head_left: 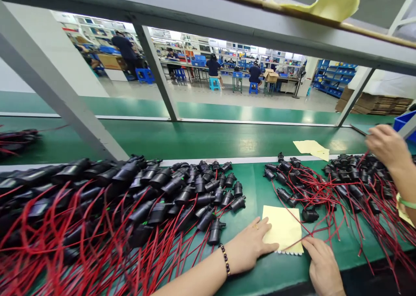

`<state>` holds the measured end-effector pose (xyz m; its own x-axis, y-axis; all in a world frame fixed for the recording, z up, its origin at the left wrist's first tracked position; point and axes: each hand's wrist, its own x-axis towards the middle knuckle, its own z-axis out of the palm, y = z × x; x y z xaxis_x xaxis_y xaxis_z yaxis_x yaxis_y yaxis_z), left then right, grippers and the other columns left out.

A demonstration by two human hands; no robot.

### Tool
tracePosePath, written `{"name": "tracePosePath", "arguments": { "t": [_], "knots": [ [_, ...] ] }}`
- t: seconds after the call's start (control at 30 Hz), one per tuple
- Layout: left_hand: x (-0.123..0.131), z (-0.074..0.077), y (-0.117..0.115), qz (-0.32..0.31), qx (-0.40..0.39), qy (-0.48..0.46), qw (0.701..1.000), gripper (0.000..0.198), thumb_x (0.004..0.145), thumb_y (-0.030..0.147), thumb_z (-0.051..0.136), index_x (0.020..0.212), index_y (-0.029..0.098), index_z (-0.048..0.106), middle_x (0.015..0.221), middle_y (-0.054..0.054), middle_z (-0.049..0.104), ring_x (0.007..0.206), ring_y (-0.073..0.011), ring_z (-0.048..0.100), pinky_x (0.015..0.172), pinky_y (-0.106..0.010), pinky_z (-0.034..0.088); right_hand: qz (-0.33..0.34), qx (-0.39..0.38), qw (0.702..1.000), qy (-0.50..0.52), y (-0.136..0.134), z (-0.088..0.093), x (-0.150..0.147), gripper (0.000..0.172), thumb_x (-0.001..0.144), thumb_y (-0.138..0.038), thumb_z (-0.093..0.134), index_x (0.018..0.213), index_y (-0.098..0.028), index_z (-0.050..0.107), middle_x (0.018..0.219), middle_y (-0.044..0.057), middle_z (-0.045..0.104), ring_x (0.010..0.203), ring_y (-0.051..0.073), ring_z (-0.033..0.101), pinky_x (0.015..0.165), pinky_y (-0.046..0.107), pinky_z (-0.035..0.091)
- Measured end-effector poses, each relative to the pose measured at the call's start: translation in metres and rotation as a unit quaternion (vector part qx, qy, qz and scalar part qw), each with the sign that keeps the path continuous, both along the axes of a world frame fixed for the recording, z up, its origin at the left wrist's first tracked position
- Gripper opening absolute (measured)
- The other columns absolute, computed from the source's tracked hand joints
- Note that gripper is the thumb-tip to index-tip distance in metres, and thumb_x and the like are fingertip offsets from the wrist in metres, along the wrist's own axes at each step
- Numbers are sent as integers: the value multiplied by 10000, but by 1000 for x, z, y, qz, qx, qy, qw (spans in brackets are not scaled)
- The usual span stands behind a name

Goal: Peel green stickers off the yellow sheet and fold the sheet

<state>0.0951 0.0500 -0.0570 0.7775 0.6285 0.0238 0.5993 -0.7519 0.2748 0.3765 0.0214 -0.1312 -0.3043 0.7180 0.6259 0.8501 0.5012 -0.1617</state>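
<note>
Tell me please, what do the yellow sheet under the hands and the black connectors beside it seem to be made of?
The yellow sheet looks like thin matte paper: it lies flat, and its near edge is scalloped. The black connectors seem moulded plastic with a slight sheen, since highlights show on their rounded bodies. The left hand and right hand rest on the sheet's edges.

Left hand (248, 246) lies flat, fingers spread; right hand (323, 265) rests knuckles-up, fingers curled.

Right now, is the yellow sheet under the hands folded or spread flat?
Spread flat: yellow sheet lies on the green table, left hand pressing its edge.
</note>
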Motion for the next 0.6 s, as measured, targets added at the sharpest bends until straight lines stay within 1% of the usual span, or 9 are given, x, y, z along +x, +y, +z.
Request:
{"name": "tracePosePath", "arguments": {
  "t": [0.1, 0.17, 0.23, 0.3, 0.37, 0.43, 0.5, 0.6],
  "knots": [
    [1, -6, 4, -4, 12, -14, 1000, 543, 792, 161, 597, 1290, 376, 573, 1330, -108, 543, 1322, -390, 431, 1079, -571, 365, -39, -55, 997, 34, 7, 13, -13, 500, 740, 2, 344, 1068, -195, 667, 1022, 61, 738, 909, 208, 692, 780, 359, 543],
    [0, -9, 9, -5, 18, -20, 1000, 601, 749, 122, 613, 1282, 399, 578, 1334, -98, 555, 1295, -394, 465, 1071, -580, 372, -62, -64, 996, 33, 13, 22, -18, 540, 726, 25, 330, 1086, -193, 668, 1085, 63, 728, 945, 201, 688, 806, 353, 537],
    [-1, -12, 15, -10, 14, -13, 1000, 669, 712, 67, 603, 1287, 410, 573, 1373, -96, 542, 1297, -405, 463, 1056, -586, 389, -80, -75, 993, 33, 19, 31, -22, 556, 713, 37, 330, 1088, -191, 669, 1122, 64, 719, 988, 197, 680, 846, 343, 525],
    [-3, -11, 19, -20, 6, -16, 1000, 683, 716, 45, 576, 1290, 416, 570, 1405, -85, 528, 1304, -404, 460, 1047, -582, 402, -93, -96, 990, 40, 22, 37, -27, 502, 745, 14, 355, 1084, -191, 664, 1078, 63, 725, 976, 196, 676, 854, 328, 517],
    [-4, -10, 21, -26, -1, -25, 999, 675, 726, 37, 554, 1282, 419, 578, 1412, -77, 531, 1296, -399, 474, 1043, -581, 405, -107, -123, 985, 52, 24, 42, -33, 363, 800, -61, 428, 1051, -189, 657, 983, 61, 720, 914, 207, 671, 816, 321, 518],
    [-4, -7, 21, -23, -4, -22, 999, 669, 732, 34, 536, 1273, 424, 585, 1408, -81, 537, 1289, -398, 484, 1037, -585, 408, -127, -149, 978, 67, 24, 43, -40, 229, 803, -132, 519, 983, -182, 650, 893, 59, 695, 851, 225, 657, 763, 323, 511],
    [-4, -5, 20, -18, -7, -10, 1000, 655, 742, 40, 520, 1267, 426, 590, 1408, -87, 537, 1295, -393, 479, 1038, -585, 408, -148, -171, 971, 81, 26, 41, -46, 202, 759, -122, 559, 937, -178, 637, 845, 55, 673, 822, 237, 646, 734, 325, 494],
    [-7, -4, 20, -13, -16, -4, 1000, 683, 725, 14, 485, 1267, 415, 592, 1436, -81, 510, 1326, -363, 452, 1058, -563, 394, -164, -199, 962, 95, 31, 37, -51, 234, 709, -69, 537, 895, -184, 620, 806, 43, 656, 799, 240, 634, 724, 324, 468]
  ]
}}
